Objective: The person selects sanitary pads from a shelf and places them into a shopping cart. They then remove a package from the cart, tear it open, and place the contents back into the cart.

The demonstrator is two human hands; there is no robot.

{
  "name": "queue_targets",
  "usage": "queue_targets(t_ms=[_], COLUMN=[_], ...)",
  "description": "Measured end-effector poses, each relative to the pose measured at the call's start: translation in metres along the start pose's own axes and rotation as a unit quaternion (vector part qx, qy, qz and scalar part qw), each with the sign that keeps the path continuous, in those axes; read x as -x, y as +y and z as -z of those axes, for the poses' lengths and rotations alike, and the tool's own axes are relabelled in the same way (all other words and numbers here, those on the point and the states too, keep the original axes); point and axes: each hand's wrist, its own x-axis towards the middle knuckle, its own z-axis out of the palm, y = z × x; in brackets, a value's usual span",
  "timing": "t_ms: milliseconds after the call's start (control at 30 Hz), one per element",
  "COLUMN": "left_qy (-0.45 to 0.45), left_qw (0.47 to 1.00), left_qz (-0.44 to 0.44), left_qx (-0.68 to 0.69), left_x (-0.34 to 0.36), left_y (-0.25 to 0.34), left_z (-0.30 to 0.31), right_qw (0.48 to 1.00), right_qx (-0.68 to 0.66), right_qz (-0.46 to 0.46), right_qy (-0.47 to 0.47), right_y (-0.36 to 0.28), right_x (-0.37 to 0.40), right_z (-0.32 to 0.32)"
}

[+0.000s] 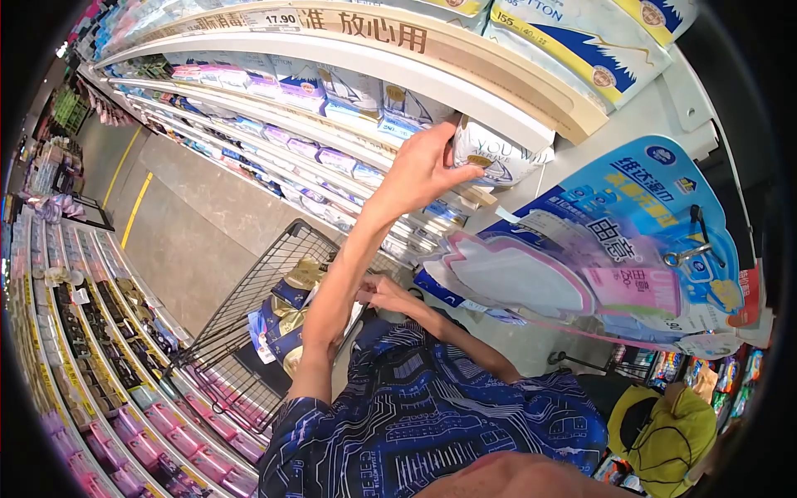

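Note:
My left hand (pixel 425 168) reaches up to the shelf, with thumb and fingers closed on a white soft pack (pixel 501 158) printed with lettering and a sailboat. That pack sits just under the shelf's curved front edge. Lower down, my right hand (pixel 388 296) is at the near end of a black wire shopping cart (pixel 241 286), its fingers curled. My left forearm partly covers them, and what they hold cannot be made out. Inside the cart lie dark blue and gold packages (pixel 290 311).
A shelf edge (pixel 357 37) with a price label runs above my left hand. Hanging blue and pink display boards (pixel 656 199) stand close on the right. Another stocked rack (pixel 91 357) lines the left, across the grey aisle floor (pixel 195 195). A yellow-green bag-like item (pixel 672 440) is behind me.

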Motion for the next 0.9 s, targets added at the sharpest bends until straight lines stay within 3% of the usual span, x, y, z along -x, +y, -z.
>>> queue_targets(t_ms=[67, 167, 267, 333, 367, 467, 533, 600, 667, 733, 800, 900], left_qy=[0.024, 0.074, 0.205, 0.188, 0.180, 0.216, 0.200, 0.186, 0.188, 0.202, 0.210, 0.240], left_qw=[0.996, 0.992, 0.968, 0.973, 0.974, 0.963, 0.960, 0.966, 0.962, 0.952, 0.948, 0.943], left_qz=[-0.041, -0.039, -0.112, -0.065, -0.040, -0.059, -0.099, -0.088, -0.092, -0.089, -0.072, -0.093], left_qx=[-0.080, -0.092, -0.095, -0.120, -0.132, -0.153, -0.171, -0.156, -0.173, -0.213, -0.227, -0.213], left_x=[0.007, 0.014, 0.016, 0.016, 0.016, 0.014, 0.018, 0.023, 0.023, 0.020, 0.022, 0.024], left_y=[0.008, 0.021, 0.010, 0.013, 0.014, 0.005, 0.002, 0.005, -0.001, -0.010, -0.011, -0.014], left_z=[-0.001, -0.006, -0.018, -0.016, -0.015, -0.024, -0.022, -0.023, -0.030, -0.040, -0.041, -0.044], right_qw=[1.000, 0.999, 0.997, 0.995, 0.994, 0.984, 0.981, 0.983, 0.993, 0.979, 0.957, 0.973], right_qx=[0.005, 0.033, 0.080, 0.093, 0.102, 0.135, 0.167, 0.162, 0.080, -0.179, -0.262, -0.196], right_qz=[0.009, 0.020, -0.006, -0.015, 0.029, 0.110, 0.090, 0.087, 0.084, 0.016, -0.016, -0.005], right_qy=[0.002, -0.004, -0.020, -0.023, -0.008, 0.033, 0.048, -0.001, -0.025, -0.098, -0.121, -0.120], right_y=[0.000, 0.005, 0.018, 0.024, 0.039, 0.051, -0.022, 0.009, 0.058, 0.040, 0.024, 0.018], right_x=[0.000, -0.003, -0.012, -0.014, -0.021, -0.026, -0.004, -0.011, -0.017, -0.004, 0.001, 0.004], right_z=[0.002, 0.004, 0.010, 0.011, 0.010, 0.005, 0.009, 0.009, 0.015, 0.016, 0.015, 0.018])
